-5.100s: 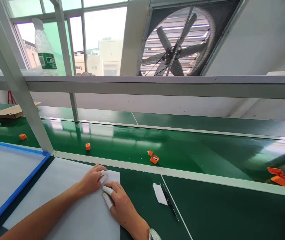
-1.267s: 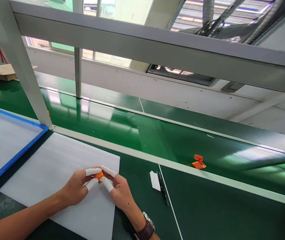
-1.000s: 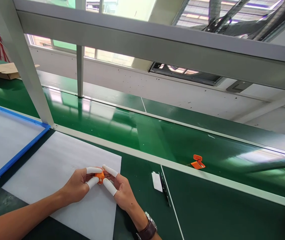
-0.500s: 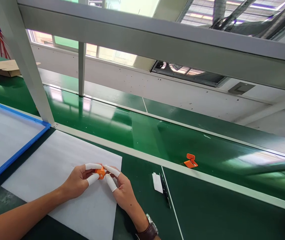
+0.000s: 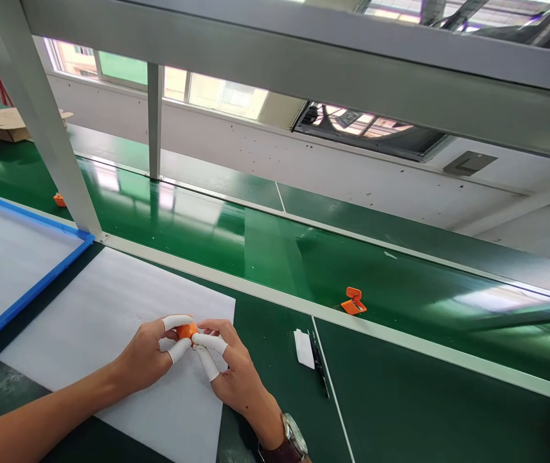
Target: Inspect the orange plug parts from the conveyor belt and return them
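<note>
My left hand [image 5: 147, 350] is closed, with its thumb and index finger gripping a small rounded orange plastic part [image 5: 187, 330]. White finger cots cover the gripping fingers of both hands. At the right lower side of the part, the thumb and index finger of my right hand [image 5: 231, 363] pinch together. A tiny shiny bit shows at those fingertips, too small to name. Both hands are just above a white sheet [image 5: 159, 411] that lies on the dark green worktop [image 5: 424, 411].
Left is a blue-rimmed tray [image 5: 38, 294]. Beyond the worktop's pale edge runs a glossy green belt [image 5: 275, 251] carrying orange parts [image 5: 354, 302] and another orange piece [image 5: 60, 200]. A white card [image 5: 304, 349] and a thin black tool [image 5: 320, 363] lie right. A metal frame [image 5: 58, 122] stands ahead.
My right fingers have shifted to the lower side of the orange part, which has turned. On the belt, the orange parts have moved left, and one now shows left of the post.
</note>
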Tool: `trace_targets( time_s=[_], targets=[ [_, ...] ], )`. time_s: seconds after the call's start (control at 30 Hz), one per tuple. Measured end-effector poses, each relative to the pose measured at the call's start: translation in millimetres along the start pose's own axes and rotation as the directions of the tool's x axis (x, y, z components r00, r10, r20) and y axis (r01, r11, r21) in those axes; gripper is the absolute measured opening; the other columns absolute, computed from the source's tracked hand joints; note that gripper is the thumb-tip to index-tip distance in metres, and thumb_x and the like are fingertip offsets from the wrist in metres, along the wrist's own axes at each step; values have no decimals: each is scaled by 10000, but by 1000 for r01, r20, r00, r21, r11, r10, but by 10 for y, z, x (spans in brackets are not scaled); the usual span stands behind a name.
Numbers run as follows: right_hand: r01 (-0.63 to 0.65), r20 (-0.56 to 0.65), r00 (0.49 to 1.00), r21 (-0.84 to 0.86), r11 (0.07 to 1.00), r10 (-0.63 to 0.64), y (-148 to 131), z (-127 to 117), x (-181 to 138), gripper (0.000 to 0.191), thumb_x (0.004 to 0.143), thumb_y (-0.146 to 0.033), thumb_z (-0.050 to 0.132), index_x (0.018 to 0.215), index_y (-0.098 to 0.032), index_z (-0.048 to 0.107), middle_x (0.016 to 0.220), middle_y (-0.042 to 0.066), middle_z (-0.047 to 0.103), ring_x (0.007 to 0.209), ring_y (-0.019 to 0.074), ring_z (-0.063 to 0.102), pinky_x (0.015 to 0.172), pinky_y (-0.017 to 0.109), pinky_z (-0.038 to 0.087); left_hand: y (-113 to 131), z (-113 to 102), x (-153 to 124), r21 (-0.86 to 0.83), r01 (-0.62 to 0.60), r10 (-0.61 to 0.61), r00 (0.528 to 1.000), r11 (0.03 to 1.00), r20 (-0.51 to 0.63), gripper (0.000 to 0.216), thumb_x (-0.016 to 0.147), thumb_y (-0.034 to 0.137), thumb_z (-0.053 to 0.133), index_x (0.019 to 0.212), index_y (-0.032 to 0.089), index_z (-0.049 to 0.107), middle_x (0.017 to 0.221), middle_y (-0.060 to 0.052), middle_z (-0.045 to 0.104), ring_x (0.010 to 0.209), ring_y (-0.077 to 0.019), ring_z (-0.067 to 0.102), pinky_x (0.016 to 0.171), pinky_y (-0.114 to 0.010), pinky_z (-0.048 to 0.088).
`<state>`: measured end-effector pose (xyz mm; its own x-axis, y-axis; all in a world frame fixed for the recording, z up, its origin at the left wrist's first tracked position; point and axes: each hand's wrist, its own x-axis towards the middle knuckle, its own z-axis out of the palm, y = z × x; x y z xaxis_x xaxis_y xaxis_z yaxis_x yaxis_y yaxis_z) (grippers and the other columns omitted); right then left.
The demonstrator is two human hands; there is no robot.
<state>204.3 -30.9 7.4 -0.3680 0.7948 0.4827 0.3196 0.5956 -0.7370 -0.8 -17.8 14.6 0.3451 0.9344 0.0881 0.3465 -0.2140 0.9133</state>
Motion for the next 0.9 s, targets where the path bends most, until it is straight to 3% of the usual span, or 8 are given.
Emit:
trace_targets(
  time_s=[0.13, 0.33, 0.47, 0.67, 0.9],
  targets=[
    [-82, -22, 996, 120, 989, 85, 13, -25, 1, 245, 926, -109, 544, 1085, -276, 629, 1211, 71, 596, 1065, 208, 609, 917, 396, 531, 20, 1, 6, -55, -11, 13, 1000, 998, 28, 316, 904, 204, 578, 1206, 255, 657, 1152, -18, 741, 1009, -197, 716, 917, -338, 611],
    [-149, -46, 986, 182, 972, 160, 22, -44, 4, 206, 950, -168, 542, 1105, -279, 619, 1207, 57, 619, 1133, 213, 611, 976, 389, 504, 29, -31, 21, -151, 8, 3, 998, 988, 70, 301, 919, 192, 567, 1198, 253, 663, 1193, -22, 718, 1109, -203, 683, 991, -352, 581],
    [-247, 24, 969, 185, 951, 247, 2, -24, -6, 276, 944, -216, 570, 1208, -288, 608, 1204, 50, 649, 1050, 203, 632, 947, 378, 519, 4, -33, -3, -188, 21, -6, 996, 982, 84, 381, 911, 158, 566, 1275, 254, 628, 1309, -41, 671, 1160, -216, 664, 1019, -378, 568],
    [-444, 75, 894, 271, 854, 442, 18, 26, -34, 408, 920, -300, 639, 1326, -294, 596, 1099, 41, 714, 959, 204, 666, 929, 387, 550, 40, -18, -29, -226, 24, 9, 990, 974, 144, 446, 912, 125, 541, 1335, 257, 591, 1355, -37, 648, 1226, -219, 627, 1083, -413, 525],
    [-373, 10, 919, 343, 862, 394, 8, 55, 37, 330, 865, -290, 702, 1193, -269, 672, 956, 35, 691, 881, 198, 646, 864, 374, 571, -1, 23, -81, -238, -25, 52, 993, 971, 108, 567, 878, 73, 539, 1414, 257, 528, 1386, -56, 632, 1266, -243, 606, 1096, -457, 505]
  ],
)
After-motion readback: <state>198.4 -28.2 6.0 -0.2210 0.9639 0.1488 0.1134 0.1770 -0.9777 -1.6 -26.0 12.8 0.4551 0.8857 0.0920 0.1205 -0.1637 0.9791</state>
